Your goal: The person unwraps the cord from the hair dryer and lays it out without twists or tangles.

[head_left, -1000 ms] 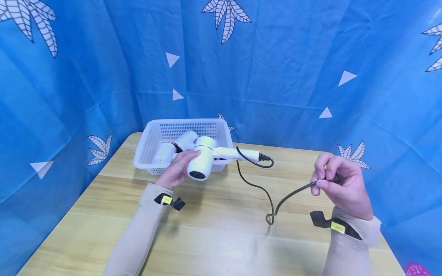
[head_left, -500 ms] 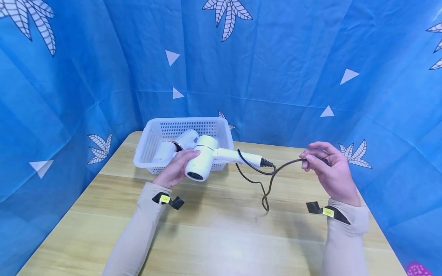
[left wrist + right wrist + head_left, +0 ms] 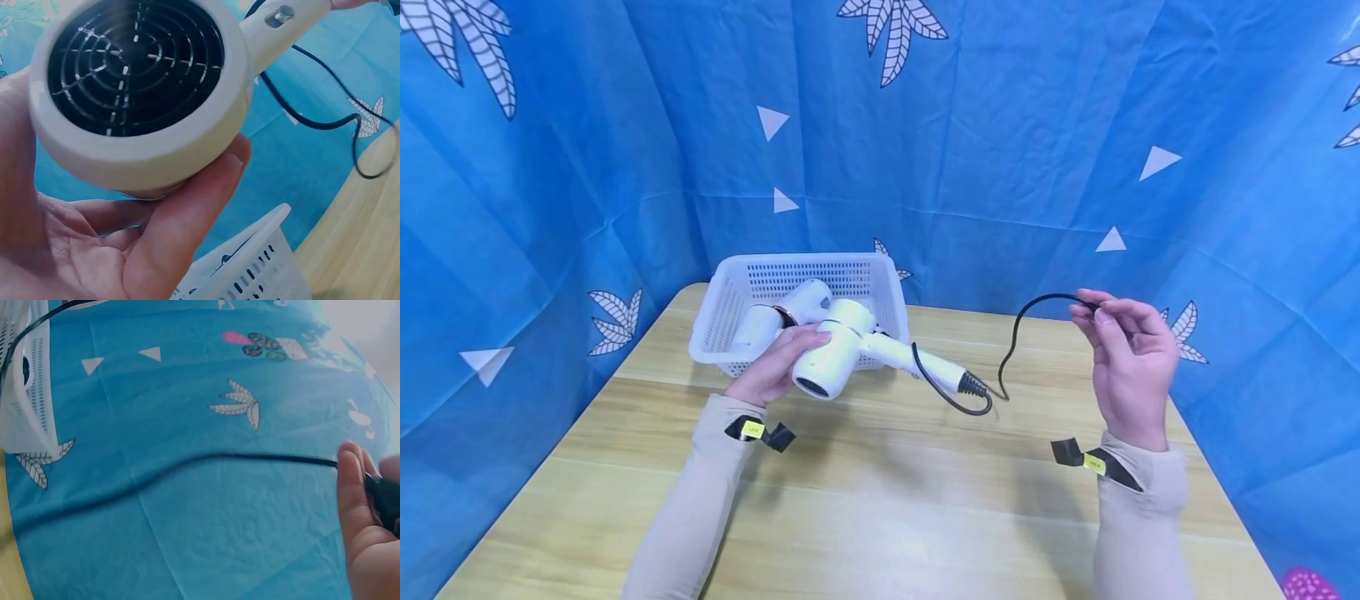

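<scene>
A white hair dryer (image 3: 829,360) is held by its barrel in my left hand (image 3: 772,368), over the front edge of the white basket (image 3: 703,333). Its handle slants down to the right. In the left wrist view, the dryer's dark round grille (image 3: 134,69) faces the camera, with fingers curled beneath the barrel. My right hand (image 3: 1135,367) is raised at the right and pinches the end of the dryer's black cord (image 3: 1017,337). The right wrist view shows a black plug (image 3: 382,497) in that hand, partly hidden by the fingers. Between the hands the cord bends in a loose arch.
Inside the basket lies a second white dryer-like item (image 3: 807,300) with a copper-coloured ring. The basket stands at the back left of the wooden table (image 3: 887,517). A blue patterned curtain (image 3: 1015,125) hangs behind and on both sides.
My right hand has moved up and farther back, lifting the cord into an arch. The dryer's handle has tipped down to the right, while my left hand keeps its grip and shifts slightly.
</scene>
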{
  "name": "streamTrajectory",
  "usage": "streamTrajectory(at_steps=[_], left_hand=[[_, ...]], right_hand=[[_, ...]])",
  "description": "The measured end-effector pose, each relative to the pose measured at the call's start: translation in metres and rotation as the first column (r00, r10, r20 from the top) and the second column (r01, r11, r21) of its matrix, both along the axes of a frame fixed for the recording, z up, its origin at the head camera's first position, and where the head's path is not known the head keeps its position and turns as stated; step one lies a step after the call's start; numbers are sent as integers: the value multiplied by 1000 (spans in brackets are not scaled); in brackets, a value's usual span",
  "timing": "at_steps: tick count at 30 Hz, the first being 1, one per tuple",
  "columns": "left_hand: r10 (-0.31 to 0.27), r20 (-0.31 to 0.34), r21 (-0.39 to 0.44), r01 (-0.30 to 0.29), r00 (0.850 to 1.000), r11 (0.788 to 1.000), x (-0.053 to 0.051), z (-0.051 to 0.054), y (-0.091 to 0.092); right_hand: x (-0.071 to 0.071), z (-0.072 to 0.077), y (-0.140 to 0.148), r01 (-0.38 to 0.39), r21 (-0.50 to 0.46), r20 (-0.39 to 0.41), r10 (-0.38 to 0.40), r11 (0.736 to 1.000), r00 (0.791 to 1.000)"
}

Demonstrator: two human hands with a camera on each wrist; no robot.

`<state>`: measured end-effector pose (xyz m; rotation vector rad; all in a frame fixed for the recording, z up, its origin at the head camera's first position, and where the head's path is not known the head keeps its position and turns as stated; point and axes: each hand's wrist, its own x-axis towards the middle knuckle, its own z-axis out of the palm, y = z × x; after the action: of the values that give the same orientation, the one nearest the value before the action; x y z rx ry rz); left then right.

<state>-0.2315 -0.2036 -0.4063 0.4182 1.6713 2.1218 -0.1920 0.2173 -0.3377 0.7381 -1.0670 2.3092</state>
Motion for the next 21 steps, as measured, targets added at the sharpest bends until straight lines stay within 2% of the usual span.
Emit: streamTrajectory(at_steps=[4,8,11,17,19,21], left_hand=[[6,4,-13,-6,1000,1000,1,1,-1],[8,4,-19,-8,1000,1000,2,2,-2],[4,1,-13,-4,1000,1000,3,2,-2],[13,17,-12,-12,1000,1000,5,4,1],[13,13,-32,-13,1000,999,5,5,3],[17,11,-63,-16,1000,998,6,6,4]], right_hand=[[5,5,-3,46,-78,-46,-50,996,998],[9,8,-4,68,-104,-87,-77,992,993],[9,9,-8,67,-73,-116,-75,995,990],[9,5,-24,130,82,-131,-118,988,984],[10,6,-28,145,74,-131,-135,987,982],[12,9,-31,132,15,-141,-129,991,982]])
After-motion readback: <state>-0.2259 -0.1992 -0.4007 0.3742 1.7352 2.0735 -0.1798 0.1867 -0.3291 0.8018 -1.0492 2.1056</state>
